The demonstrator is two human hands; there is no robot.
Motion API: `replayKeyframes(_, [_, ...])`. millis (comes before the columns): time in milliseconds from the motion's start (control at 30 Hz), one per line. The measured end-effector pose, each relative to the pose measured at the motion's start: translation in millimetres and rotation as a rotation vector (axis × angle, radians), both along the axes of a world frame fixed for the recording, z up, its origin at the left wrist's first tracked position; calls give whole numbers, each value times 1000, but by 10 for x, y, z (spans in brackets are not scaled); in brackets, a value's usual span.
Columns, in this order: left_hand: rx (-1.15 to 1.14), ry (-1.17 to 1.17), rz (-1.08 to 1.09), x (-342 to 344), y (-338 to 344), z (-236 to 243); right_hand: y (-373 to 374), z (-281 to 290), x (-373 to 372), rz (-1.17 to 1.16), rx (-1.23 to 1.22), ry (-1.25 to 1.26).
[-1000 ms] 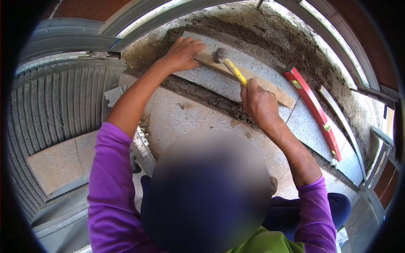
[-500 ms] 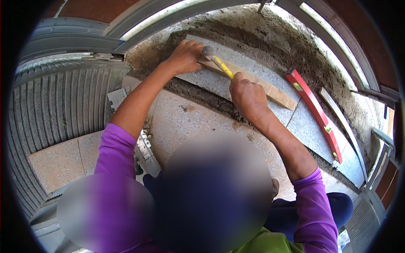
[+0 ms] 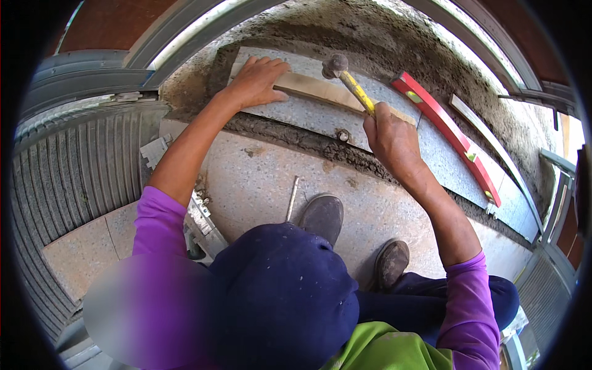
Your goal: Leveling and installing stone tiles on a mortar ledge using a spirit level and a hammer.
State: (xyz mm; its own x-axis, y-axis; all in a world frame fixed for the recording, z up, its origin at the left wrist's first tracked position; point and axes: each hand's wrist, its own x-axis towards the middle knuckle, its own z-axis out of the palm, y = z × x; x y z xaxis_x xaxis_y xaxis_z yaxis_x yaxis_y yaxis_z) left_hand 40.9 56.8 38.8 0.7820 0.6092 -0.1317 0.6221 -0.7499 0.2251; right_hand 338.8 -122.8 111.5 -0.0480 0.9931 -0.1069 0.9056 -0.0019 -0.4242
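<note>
Markings: dark marks on the yellow handle of the hammer (image 3: 356, 90), too small for us to read.

Orientation: hammer head is up and left, handle runs down and right into our right hand (image 3: 394, 137). Head sits over the far side of the wooden board (image 3: 327, 92); we can't tell if it touches. Board's long axis runs upper left to lower right, lying flat along the speckled tile (image 3: 299, 112). Tile sits beyond a strip of dark mortar (image 3: 296, 137), roughly parallel to it.

Hands: right is wrapped around the lower handle, fingers curled, thumb side toward the head. Left hand (image 3: 256, 85) is spread, thumb out to the side, laid over the board's left end with fingertips reaching toward the tile's far edge. We can't tell how hard it presses.

Around: red spirit level (image 3: 444, 121) lies right of the board, long axis also upper left to lower right but steeper, yellow-green vials showing. Pale narrow strip (image 3: 498, 147) lies just beyond it. Two dark shoes (image 3: 324, 219) are on the near paving, thin rod (image 3: 293, 198) beside the left one.
</note>
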Motion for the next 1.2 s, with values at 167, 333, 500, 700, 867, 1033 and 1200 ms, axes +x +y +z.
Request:
replayKeyframes(167, [-82,-21,-54,207,-47,-18,-188,-65,81,4,-10,-5])
replayKeyframes(333, [-4,-50,-99,266,-74,-113,-258,-220,102,-26,-41,20])
replayKeyframes(500, [40,-40,-123,363,-84,-85,-266,-307,97,-26,-7,35])
replayKeyframes(700, [-72,12,-32,658,-194,30,-310,-309,90,-72,-20,139])
replayKeyframes(867, [-103,-70,-49,651,-195,27,-368,-301,42,-67,57,119])
replayKeyframes(1033, [-135,-60,11,657,-204,-7,-365,-341,41,-68,43,170])
replayKeyframes(1200, [-155,-8,29,660,-199,44,-342,-288,23,-82,63,199])
